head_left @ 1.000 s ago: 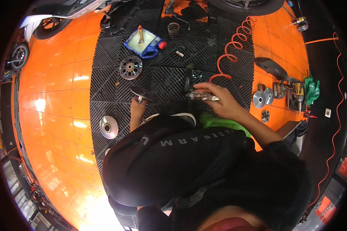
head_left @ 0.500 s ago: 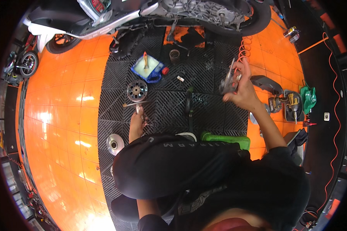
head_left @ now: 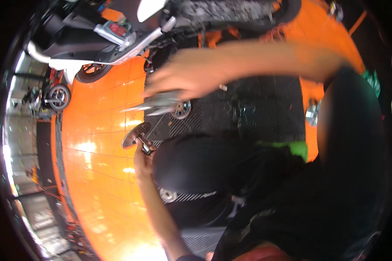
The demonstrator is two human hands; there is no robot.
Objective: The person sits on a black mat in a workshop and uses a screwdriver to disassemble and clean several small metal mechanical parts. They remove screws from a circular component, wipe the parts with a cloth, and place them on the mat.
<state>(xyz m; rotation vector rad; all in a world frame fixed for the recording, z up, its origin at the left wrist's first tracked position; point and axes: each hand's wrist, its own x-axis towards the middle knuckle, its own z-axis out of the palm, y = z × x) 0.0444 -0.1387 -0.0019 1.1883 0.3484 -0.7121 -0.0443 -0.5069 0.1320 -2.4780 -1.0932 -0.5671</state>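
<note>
My left hand (head_left: 143,158) is closed around the short shaft of a shiny metal pulley disc (head_left: 135,135), which it holds tilted, off the mat, beside my knee. My right hand (head_left: 191,71), smeared by motion, reaches across from the right above the mat. In it is a silvery air blow gun (head_left: 159,103), blurred too, its thin end pointing left above the pulley disc. Behind the blow gun, a round metal clutch drum (head_left: 181,110) with holes lies on the mat, partly covered.
A scooter (head_left: 130,48) with white panels stands across the far side. Black ribbed mat (head_left: 265,100) covers the middle of the orange tiled floor (head_left: 104,174). Behind my knee shows a green tray (head_left: 297,150). Farther left is another motorbike's wheel (head_left: 59,96).
My right hand has swung from the right side to the left with the blow gun. My left hand has moved and now holds up the pulley disc. The view has shifted left.
</note>
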